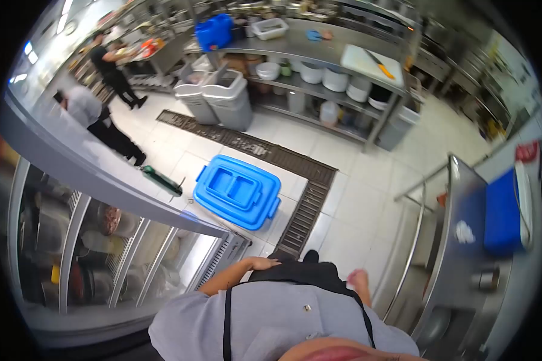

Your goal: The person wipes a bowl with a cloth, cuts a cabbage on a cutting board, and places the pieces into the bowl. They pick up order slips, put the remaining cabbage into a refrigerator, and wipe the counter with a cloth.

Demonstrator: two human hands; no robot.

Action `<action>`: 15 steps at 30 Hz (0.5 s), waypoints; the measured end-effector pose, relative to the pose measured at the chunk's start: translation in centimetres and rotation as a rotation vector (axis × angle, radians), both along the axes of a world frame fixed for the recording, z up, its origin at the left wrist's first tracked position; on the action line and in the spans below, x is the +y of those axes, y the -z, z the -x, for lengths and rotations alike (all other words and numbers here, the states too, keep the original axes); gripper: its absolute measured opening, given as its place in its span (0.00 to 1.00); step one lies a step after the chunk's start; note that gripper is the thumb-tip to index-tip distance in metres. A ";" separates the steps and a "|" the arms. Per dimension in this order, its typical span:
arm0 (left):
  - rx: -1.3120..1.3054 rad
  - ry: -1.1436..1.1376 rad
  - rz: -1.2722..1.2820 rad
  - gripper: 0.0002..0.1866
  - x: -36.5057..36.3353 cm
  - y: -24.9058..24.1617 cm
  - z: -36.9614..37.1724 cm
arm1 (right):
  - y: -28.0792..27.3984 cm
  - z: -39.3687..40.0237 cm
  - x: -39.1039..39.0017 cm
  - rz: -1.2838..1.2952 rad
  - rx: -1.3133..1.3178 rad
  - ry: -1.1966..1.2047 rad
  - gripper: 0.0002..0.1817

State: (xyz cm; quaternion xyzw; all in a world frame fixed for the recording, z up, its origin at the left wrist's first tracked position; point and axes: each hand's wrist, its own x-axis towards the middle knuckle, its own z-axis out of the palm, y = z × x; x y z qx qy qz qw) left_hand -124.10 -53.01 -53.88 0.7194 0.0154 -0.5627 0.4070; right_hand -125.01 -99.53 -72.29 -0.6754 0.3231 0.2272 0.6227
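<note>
My left hand [264, 263] lies flat against the dark apron [301, 272] at my waist, its fingers stretched out and nothing visible in it. To the other side of the apron hangs my right hand [358, 279], small and blurred, so its fingers do not show clearly. On the floor ahead sits a blue plastic container with its lid on [237, 191], apart from both hands. Left of me is a glass-door fridge [144, 259] with a green handle [162, 181]; tubs of food show through its glass.
A floor drain grate [310, 210] bends around the blue container. Grey bins [227, 99] stand beside a steel bench [307, 48] holding a knife [380, 64] on a white cutting board [367, 62]. A steel sink counter [457, 265] is at right. Two people [111, 69] stand far left.
</note>
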 end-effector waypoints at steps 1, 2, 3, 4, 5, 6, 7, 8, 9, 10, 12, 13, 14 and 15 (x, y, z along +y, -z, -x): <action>-0.049 0.006 0.004 0.35 0.0 -0.9 -1.4 | -1.7 -5.6 -0.4 0.009 -0.198 0.100 0.12; -0.107 0.013 0.008 0.37 0.0 -1.8 -3.5 | -5.8 -13.2 -0.5 0.121 -0.085 -0.044 0.17; -0.162 0.022 0.014 0.38 0.0 -2.7 -5.2 | -7.0 -20.0 -0.8 0.157 -0.126 -0.183 0.21; -0.234 -0.151 -0.053 0.34 -0.4 -8.1 -6.3 | -8.3 -26.6 -0.3 0.214 -0.199 -0.209 0.24; -0.239 -0.183 -0.055 0.34 0.7 -8.6 -8.6 | -7.8 -33.3 -0.7 0.215 -0.379 -0.364 0.20; -0.304 -0.304 0.031 0.30 2.3 -8.8 -10.3 | -10.3 -38.2 1.1 0.210 -0.432 -0.291 0.17; -0.373 -0.417 0.117 0.28 4.2 -8.9 -12.3 | -14.1 -42.6 3.7 0.205 -0.486 -0.209 0.15; -0.555 -0.570 0.049 0.27 6.4 -9.6 -14.4 | -16.0 -46.6 6.4 0.260 -0.534 -0.226 0.13; -0.736 -0.716 -0.018 0.28 8.8 -11.3 -16.7 | -16.9 -49.9 8.0 0.318 -0.582 -0.235 0.12; -0.791 -0.890 -0.098 0.25 10.7 -16.4 -19.2 | -15.8 -52.7 8.7 0.324 -0.584 -0.231 0.12; -1.382 -1.069 0.016 0.29 15.3 -22.6 -23.4 | -11.9 -59.2 11.2 0.533 -0.723 -0.672 0.13; -1.666 -1.050 0.069 0.28 16.7 -26.9 -25.2 | -10.9 -59.8 12.0 0.587 -0.731 -0.803 0.14; -1.867 -0.957 -0.095 0.25 17.4 -31.3 -26.5 | -10.0 -60.1 13.5 0.639 -0.750 -0.930 0.14; -2.114 -0.878 0.028 0.29 18.6 -34.3 -28.1 | -9.0 -60.0 14.0 0.593 -0.678 -1.060 0.16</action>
